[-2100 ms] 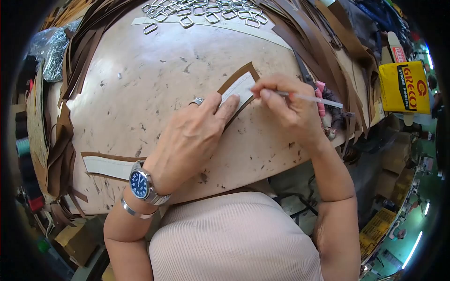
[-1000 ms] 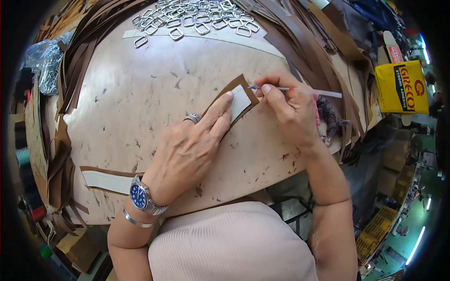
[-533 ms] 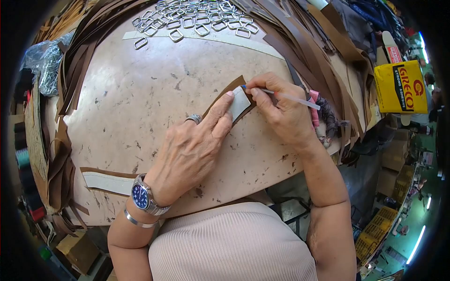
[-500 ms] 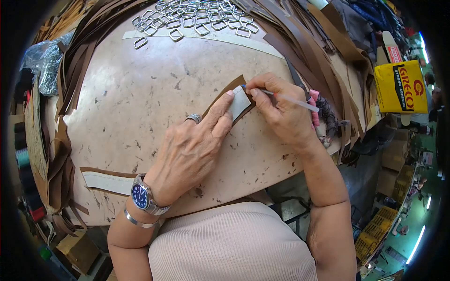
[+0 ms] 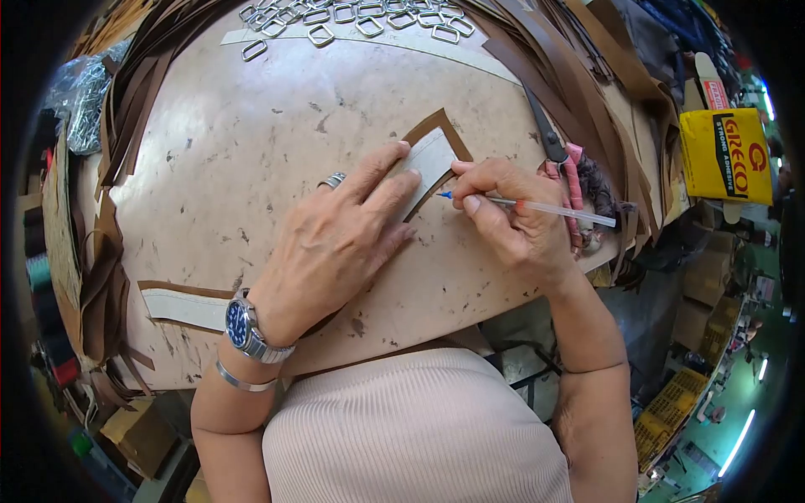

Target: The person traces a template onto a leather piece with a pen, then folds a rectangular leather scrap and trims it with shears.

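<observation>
A pale template strip (image 5: 430,159) with a dotted line lies on a longer brown leather strip (image 5: 443,120). Both run under my left arm, and their other end shows at the left. My left hand (image 5: 340,222) rests on the template, fingers spread and stretched along it, pressing it to the leather. In my right hand (image 5: 520,218) a thin translucent pen refill (image 5: 579,215) is pinched, its blue tip beside the leather's lower right edge. My right index finger is near the template's corner.
Several metal rectangular rings (image 5: 369,27) lie at the table's far side by a long pale strip (image 5: 402,53). Brown leather straps (image 5: 579,92) pile around the edges. Black-handled scissors (image 5: 545,134) and a pink-wrapped bundle (image 5: 573,180) are at right, near a yellow adhesive box (image 5: 725,155).
The pen refill tip has moved from the template's upper end down to its lower right side. My left hand's fingers have spread and shifted slightly down off the end.
</observation>
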### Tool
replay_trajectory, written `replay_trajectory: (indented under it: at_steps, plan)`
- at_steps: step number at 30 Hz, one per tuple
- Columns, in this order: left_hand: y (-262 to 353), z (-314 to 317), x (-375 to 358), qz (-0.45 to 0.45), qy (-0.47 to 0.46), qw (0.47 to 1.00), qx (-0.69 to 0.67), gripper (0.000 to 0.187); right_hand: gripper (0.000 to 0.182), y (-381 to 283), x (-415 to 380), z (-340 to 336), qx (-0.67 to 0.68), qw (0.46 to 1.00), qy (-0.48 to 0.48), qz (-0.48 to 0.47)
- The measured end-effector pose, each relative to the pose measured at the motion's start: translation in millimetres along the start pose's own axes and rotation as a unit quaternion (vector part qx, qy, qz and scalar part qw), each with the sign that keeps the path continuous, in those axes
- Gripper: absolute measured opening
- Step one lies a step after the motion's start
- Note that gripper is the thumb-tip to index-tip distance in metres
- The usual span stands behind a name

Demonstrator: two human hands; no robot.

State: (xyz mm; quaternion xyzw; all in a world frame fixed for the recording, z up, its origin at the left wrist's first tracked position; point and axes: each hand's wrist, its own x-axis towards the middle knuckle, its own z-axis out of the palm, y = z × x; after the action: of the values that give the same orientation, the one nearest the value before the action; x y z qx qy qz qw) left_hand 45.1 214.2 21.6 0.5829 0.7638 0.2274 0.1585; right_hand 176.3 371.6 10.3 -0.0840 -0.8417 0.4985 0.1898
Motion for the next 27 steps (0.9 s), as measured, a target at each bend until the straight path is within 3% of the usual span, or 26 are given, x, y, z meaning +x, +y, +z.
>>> replay_trajectory:
  at_steps: [10,16,27]
  plan:
    - [1.4,0.4,1.2,0.013,0.024,0.999,0.034,0.040,0.009,6.2,1.5,5.3,-0.063,0.995,0.018,-0.075]
    - [-1.4,7.7,-1.0,0.023,0.080,0.994,0.071,0.037,0.009,4.4,0.3,4.8,-0.056,0.996,0.017,-0.066]
    - [-3.0,7.0,-0.2,0.020,0.076,0.994,0.073,0.037,0.009,3.3,2.2,5.8,-0.076,0.994,0.019,-0.075]
